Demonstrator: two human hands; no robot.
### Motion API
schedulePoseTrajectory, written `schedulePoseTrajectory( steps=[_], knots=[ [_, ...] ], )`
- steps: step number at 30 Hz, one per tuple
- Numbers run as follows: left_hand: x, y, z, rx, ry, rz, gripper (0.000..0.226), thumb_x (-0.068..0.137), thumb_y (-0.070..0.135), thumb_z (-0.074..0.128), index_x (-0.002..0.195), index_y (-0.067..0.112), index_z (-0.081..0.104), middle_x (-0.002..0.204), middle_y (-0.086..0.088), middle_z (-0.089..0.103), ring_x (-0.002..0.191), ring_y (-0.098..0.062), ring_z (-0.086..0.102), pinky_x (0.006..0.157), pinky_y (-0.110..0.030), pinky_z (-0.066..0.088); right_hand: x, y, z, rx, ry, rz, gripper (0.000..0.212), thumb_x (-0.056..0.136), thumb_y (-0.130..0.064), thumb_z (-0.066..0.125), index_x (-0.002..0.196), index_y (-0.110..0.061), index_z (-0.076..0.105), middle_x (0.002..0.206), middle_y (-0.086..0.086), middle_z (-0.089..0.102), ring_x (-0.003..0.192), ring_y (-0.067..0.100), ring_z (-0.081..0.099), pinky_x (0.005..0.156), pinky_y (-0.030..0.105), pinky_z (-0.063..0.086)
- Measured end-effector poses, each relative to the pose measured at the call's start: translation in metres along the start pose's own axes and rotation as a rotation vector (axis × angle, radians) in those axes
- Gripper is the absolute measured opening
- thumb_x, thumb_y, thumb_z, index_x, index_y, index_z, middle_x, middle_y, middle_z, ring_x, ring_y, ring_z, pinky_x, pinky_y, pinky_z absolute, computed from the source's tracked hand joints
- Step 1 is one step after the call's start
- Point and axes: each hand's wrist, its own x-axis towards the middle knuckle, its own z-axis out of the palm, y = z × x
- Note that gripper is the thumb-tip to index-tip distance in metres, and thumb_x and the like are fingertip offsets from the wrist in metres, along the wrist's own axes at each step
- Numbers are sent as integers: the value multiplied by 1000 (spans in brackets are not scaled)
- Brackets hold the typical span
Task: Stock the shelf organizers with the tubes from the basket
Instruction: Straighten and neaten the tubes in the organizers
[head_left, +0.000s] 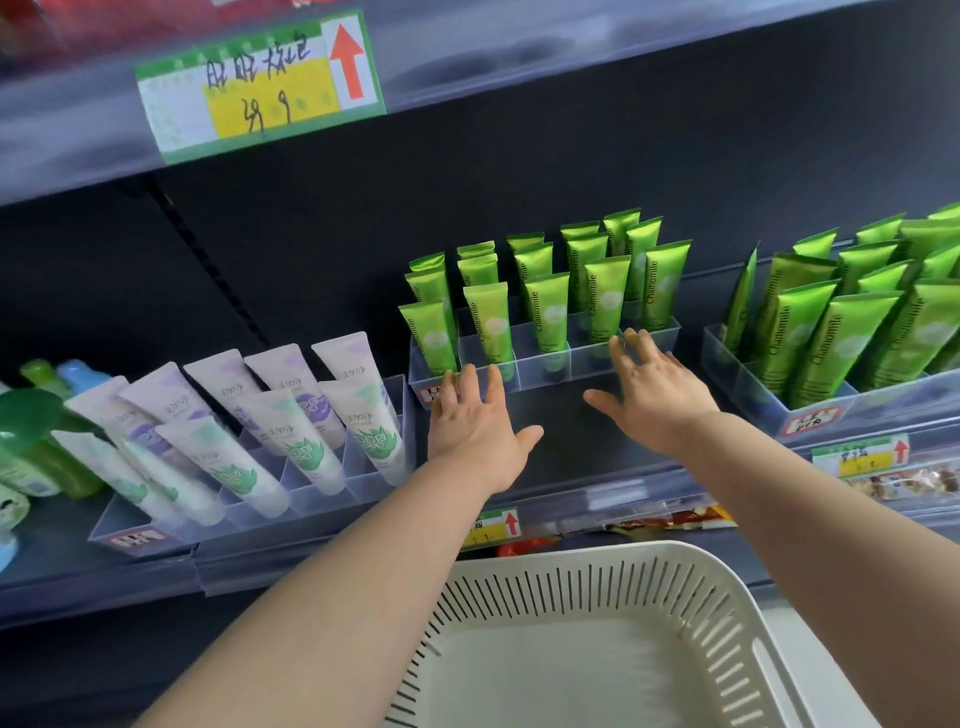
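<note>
The green tubes (491, 322) stand upright, crimped ends up, in the middle organizer (545, 370), a clear divided tray set back on the shelf (561, 415). Each is glossy lime green with "Chamomile" running up its length and a pale round mark low on the front. They fill the rows I can see, though the back ones sit at uneven heights.

The basket (571, 552) below me is white and slotted, and the part in view holds no tubes. I judge the stocking to be done or nearly so, with little left beyond squaring this tray on the shelf.

Both of my hands reach forward with fingers spread wide, holding nothing. My left hand (478, 423) has its fingertips at the tray's front wall near its left corner. My right hand (655, 395) is at the same wall further right; its fingers are blurred, so I cannot tell whether they touch it.

To the right, a second organizer (737, 374) is packed with the same green tubes. To the left, a third (363, 483) holds leaning white tubes (358, 410) printed in lilac and green. A price tag (260, 83) with a red arrow hangs on the shelf edge above.
</note>
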Motion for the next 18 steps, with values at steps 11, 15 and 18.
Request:
schedulePoseTrajectory(
  steps=[11,15,18],
  knots=[
    [29,-2,3,33,50,-3,87,93,66,34,155,16,1,160,-13,3,146,-36,3,118,-47,5,27,-3,-6,27,-13,28,77,95,-56,37,151,-12,10,158,7,6,145,25,9,115,38,16],
    [35,-1,5,42,58,-10,88,92,67,34,155,16,1,160,-13,3,146,-37,3,118,-47,5,32,-4,-5,36,1,33,77,94,-56,39,151,-11,12,158,8,8,145,25,11,115,38,17],
    [39,-2,6,34,60,-11,88,92,67,36,155,16,1,160,-13,3,146,-37,3,118,-48,5,34,-4,-4,41,9,32,77,94,-56,39,151,-11,13,157,8,9,145,25,12,114,38,18]
  ],
)
